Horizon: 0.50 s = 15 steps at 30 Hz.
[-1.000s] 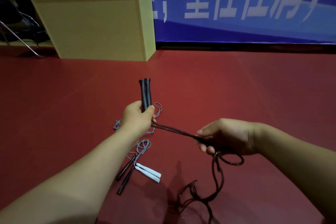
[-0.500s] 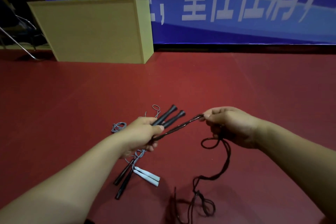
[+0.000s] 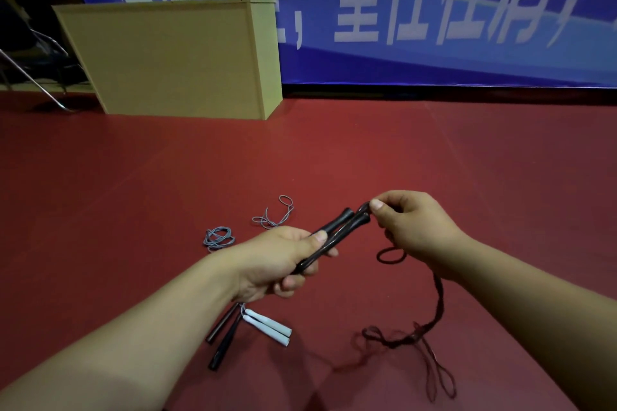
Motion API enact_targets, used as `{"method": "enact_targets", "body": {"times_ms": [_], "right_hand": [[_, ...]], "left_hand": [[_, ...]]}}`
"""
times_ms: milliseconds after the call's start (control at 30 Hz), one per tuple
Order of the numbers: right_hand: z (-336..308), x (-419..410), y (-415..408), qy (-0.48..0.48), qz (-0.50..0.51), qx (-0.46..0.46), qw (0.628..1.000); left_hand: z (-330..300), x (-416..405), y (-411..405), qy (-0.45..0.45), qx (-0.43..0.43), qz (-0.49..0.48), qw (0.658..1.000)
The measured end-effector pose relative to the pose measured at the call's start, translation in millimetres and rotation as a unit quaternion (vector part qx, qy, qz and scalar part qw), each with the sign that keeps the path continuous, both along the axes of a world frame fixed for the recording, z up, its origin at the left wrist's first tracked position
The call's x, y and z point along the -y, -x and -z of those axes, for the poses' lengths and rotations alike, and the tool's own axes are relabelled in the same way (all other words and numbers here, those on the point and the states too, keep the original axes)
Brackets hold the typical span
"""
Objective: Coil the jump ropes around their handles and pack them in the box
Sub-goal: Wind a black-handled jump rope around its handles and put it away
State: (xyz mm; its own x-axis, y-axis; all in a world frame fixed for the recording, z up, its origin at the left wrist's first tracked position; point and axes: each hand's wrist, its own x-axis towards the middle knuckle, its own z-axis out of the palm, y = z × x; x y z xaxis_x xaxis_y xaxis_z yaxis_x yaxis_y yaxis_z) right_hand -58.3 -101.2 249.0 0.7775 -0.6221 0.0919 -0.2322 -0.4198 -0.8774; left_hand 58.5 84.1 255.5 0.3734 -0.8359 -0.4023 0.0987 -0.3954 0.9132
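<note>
So the big change: the right hand (image 3: 414, 227) had swung the dark rope (image 3: 437, 304) up from below and was now pinching it right at the far tips of the black handles (image 3: 337, 230), where half a second back it was still a bit off to the side of them. The left hand (image 3: 283, 260) was clenched around the near end of those two handles, tilted away toward the wooden box (image 3: 173, 57), same grip as before, just leaned over from the upright pose a second earlier.

To me that read as the first wrap going on, so the coiling had barely begun. Most of the rope trailed loose on the red floor (image 3: 467, 160), below and right of the handles.

Below the handles lay another rope's white handles (image 3: 270, 329) beside a second black pair (image 3: 223, 337), with grey cord (image 3: 218, 238) left of them. The box was well beyond, nothing packed that I could tell.
</note>
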Motion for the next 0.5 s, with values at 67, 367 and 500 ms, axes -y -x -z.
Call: {"method": "enact_targets", "body": {"times_ms": [67,367,500], "right_hand": [[0.6,-2.1,0.2,0.012,0.003,-0.003,1.000],[-6.8,-8.9,4.0,0.010,0.006,0.023,1.000],[-6.3,-9.3,3.8,0.005,0.002,0.030,1.000]], "left_hand": [[-2.5,-0.4,2.7,-0.006,0.016,0.024,1.000],[-7.2,-3.2,6.9,0.005,-0.020,0.098,0.995],[-9.0,-4.5,2.7,-0.024,-0.008,0.110,0.994]]}}
